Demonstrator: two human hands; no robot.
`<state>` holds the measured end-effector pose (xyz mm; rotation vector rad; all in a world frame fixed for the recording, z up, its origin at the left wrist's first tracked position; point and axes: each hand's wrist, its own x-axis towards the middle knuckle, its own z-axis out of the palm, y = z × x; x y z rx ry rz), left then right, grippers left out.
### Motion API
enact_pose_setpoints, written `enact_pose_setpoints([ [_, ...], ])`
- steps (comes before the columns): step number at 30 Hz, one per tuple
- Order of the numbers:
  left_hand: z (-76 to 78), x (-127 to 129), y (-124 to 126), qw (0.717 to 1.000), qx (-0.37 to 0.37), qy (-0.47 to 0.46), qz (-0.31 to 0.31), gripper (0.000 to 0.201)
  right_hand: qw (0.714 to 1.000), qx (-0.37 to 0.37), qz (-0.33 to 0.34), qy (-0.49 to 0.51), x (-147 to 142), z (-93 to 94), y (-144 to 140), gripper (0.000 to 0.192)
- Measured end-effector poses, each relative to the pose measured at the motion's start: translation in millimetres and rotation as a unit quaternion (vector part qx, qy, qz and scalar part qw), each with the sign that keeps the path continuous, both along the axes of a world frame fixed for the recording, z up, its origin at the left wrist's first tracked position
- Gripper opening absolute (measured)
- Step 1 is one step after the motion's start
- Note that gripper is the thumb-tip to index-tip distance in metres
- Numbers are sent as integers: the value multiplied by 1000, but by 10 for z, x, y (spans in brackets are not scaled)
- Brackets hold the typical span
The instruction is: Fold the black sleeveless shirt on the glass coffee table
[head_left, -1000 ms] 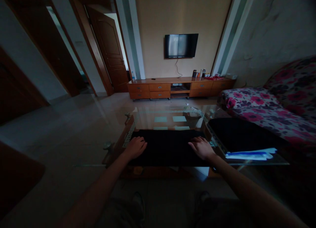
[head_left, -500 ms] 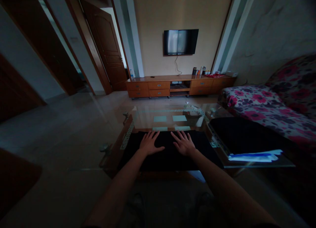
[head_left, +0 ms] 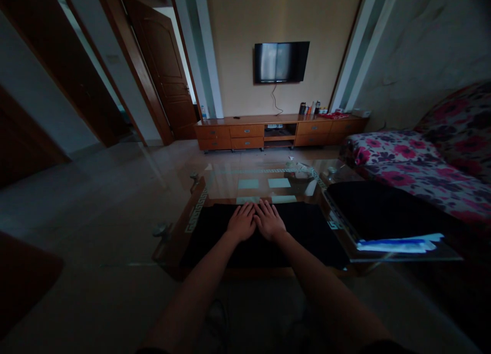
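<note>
A black cloth (head_left: 307, 236) lies spread flat on the glass coffee table (head_left: 220, 190) in front of me. My left hand (head_left: 242, 222) rests palm down on its middle, fingers stretched out and pointing away. Beside it, my right hand (head_left: 269, 221) lies flat on the same cloth. The two hands meet at thumbs and index fingers. Neither one grips anything. The cloth is too dark to tell what kind of item it is.
At the table's right stands a pile of black fabric (head_left: 379, 211) with a white and blue packet (head_left: 399, 243) at its near edge. A flowered sofa (head_left: 406, 152) is on the right. Beyond the table are a low wooden cabinet (head_left: 245, 131) and a wall television (head_left: 282, 62).
Both hands have slid inward across the black cloth, from apart to touching. A white and blue patch below the cloth's near edge no longer shows.
</note>
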<state>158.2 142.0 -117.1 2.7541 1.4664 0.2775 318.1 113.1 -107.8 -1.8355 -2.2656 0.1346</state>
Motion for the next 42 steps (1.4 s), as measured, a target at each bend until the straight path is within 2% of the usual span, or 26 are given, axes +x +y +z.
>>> enact_pose_setpoints([
  [3,-30,-19,16,1000,-17,-1,-4,58,999,-48,6,2,14,-44,11,64],
  [7,8,-50,8,1000,-22,-10,-6,63,999,-43,3,13,76,-66,3,69],
  [11,84,-75,-46,998,-30,-1,53,80,999,-45,14,3,185,-79,-29,76],
  [14,116,-146,-68,996,-38,11,85,86,999,-47,13,-8,309,-81,-72,77],
  [21,81,-459,-4,993,-38,21,107,86,993,-75,-87,-28,698,-89,-149,81],
  [25,55,-631,1,992,-30,27,115,86,992,-63,-102,-46,955,-122,-200,81],
  [28,44,-738,-25,992,9,32,123,87,991,-42,-116,-55,1081,-151,-229,85],
  [31,45,-835,-40,989,34,32,139,87,989,-31,-134,-59,1149,-161,-241,88],
  [35,40,-931,-10,989,1,30,146,90,989,-40,-131,-57,1191,-146,-251,91],
  [42,-5,-941,42,989,12,38,146,93,984,-52,-160,-62,1181,-161,-252,94],
])
